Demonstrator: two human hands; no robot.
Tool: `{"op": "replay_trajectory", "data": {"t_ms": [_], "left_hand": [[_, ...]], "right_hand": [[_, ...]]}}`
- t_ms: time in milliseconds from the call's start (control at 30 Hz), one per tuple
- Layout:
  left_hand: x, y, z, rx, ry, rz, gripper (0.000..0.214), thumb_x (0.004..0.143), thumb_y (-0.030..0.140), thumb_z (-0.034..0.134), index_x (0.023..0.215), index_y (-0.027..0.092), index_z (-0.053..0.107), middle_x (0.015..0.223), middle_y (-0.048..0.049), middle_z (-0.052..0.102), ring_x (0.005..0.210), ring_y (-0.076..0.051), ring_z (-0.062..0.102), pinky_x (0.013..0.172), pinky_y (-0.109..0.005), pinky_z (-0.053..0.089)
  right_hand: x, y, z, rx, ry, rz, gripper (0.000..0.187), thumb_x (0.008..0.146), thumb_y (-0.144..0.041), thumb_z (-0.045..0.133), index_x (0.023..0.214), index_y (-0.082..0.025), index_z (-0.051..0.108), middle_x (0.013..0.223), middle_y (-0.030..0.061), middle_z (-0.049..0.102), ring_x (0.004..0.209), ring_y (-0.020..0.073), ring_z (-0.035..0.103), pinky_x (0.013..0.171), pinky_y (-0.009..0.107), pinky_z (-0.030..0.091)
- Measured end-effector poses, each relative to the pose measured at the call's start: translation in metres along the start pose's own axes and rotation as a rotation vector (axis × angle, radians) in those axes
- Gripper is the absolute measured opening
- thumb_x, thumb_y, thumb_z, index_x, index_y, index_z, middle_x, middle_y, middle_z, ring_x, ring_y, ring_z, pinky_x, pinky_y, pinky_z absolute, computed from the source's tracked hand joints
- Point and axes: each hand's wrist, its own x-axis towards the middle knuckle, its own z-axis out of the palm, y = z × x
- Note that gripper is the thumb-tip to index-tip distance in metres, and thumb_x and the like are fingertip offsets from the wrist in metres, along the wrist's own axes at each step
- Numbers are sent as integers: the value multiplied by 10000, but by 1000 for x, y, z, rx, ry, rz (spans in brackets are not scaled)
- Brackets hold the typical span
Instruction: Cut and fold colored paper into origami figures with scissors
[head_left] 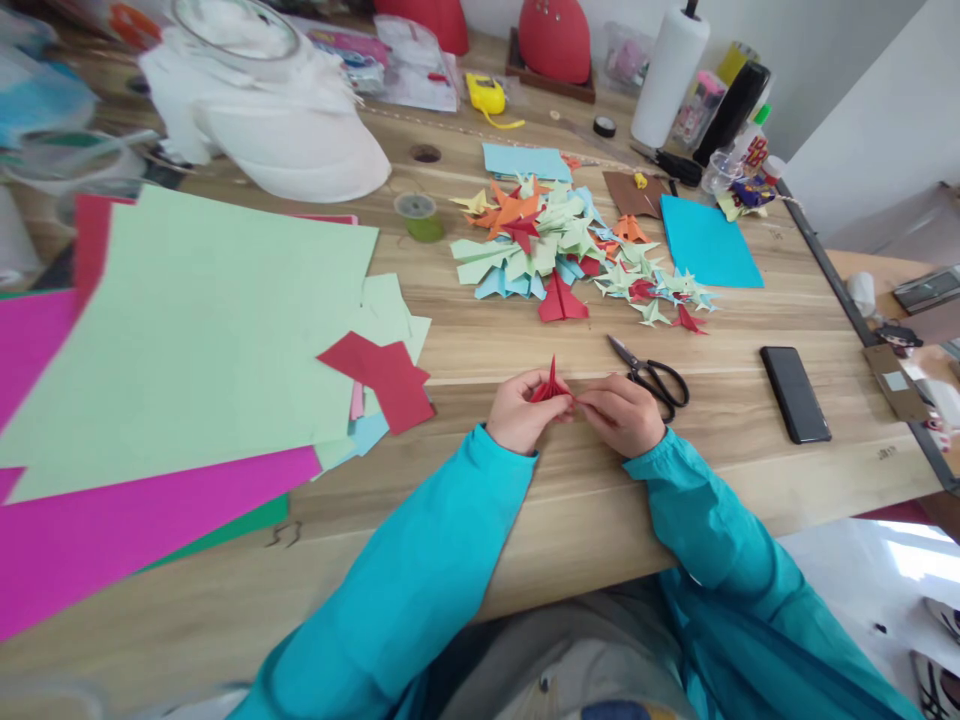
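Note:
A small red folded paper piece (551,384), with a thin point sticking up, is held over the front part of the table. My left hand (521,412) pinches its body between thumb and fingers. From the other side, my right hand (627,414) is closed on a narrow end of the same piece, the fingertips partly hiding it. Black-handled scissors (660,385) lie just beyond my right hand. Past both hands is a pile of folded paper cranes (555,235) in green, red, orange and blue. Red paper offcuts (386,375) lie to the left.
Large green paper sheets (225,320) cover the left side over magenta sheets (187,510). A phone (796,394) lies at the right, with a blue paper square (709,242) behind. A white cap (285,140), yellow tape measure (486,94) and white bottle (670,78) stand farther back.

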Motion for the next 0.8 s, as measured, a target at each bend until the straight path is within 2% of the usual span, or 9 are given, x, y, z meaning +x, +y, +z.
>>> {"op": "replay_trajectory", "data": {"t_ms": [267,500,667,800], "left_hand": [[0,1,1,11,-1,-13,207,478,198,736,616,145,591,509,32,607,441,-107,574,472,-221,485],[1,0,0,50,-6,-4,204,487,209,731,622,147,591,515,32,596,453,-112,571,482,-232,489],[-2,4,1,137,9,34,180,492,231,709,606,154,592,537,44,594,479,-107,560,510,-245,510],[-5,7,2,331,23,167,138,515,221,666,625,161,609,552,36,608,532,-122,572,554,-247,504]], "right_hand": [[1,0,-2,-24,28,-75,127,872,-157,544,859,-164,670,794,88,685,703,158,613,646,283,528],[1,2,-3,-93,-16,-93,157,889,-170,518,847,-172,669,796,81,691,700,157,604,653,288,521],[1,1,-3,-83,-47,-45,182,905,-199,495,856,-166,667,794,85,689,711,155,615,676,282,523],[1,-1,-3,-25,-70,44,193,900,-202,483,841,-175,665,779,73,684,722,149,625,680,263,523]]}}
